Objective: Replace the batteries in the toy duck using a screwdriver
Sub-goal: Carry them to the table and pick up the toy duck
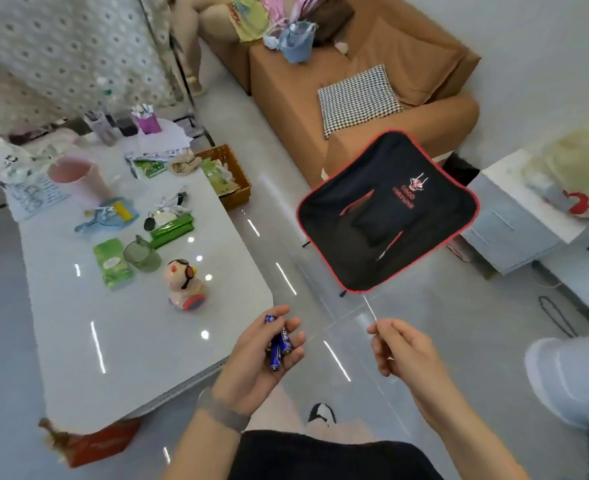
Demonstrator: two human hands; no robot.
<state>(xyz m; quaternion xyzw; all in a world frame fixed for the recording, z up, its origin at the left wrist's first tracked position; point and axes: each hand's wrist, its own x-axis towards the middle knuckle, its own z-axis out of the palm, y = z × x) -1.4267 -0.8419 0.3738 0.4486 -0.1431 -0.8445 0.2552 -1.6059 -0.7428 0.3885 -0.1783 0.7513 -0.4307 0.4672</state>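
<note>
Left hand (267, 344): nearest the camera, palm up, fingers curled loosely round the batteries; a grey band sits on the wrist.
Batteries (279, 342): blue cells in the left palm; at least two show clearly, and a third end peeks out near the thumb, so the count is uncertain. Their long axes run roughly from the fingertips back toward the wrist.
Right hand (402, 348): thumb and forefinger pinched on a thin clear strip (370, 310), which rises from the fingertips toward the chair; what it is cannot be told.
Toy duck (185, 284): one, upright on the table near its right edge, just beyond the left hand and apart from it; it wears dark goggles, its beak points left and slightly away, and its base is reddish.
Table (89, 341): one, white and glossy, with ceiling lights reflected in it.
Near the duck: one green-tinted glass mug (142, 255), two green packets (113, 263), one pink cup (78, 180) farther back.
Wicker basket (232, 174): one, at the table's far right corner.
Folding chair (386, 209): one, black with red trim, on the floor to the right of the table.
Room: pale glossy tiled floor (442, 327), one tan sofa (372, 60) carrying one houndstooth cushion (359, 98).
</note>
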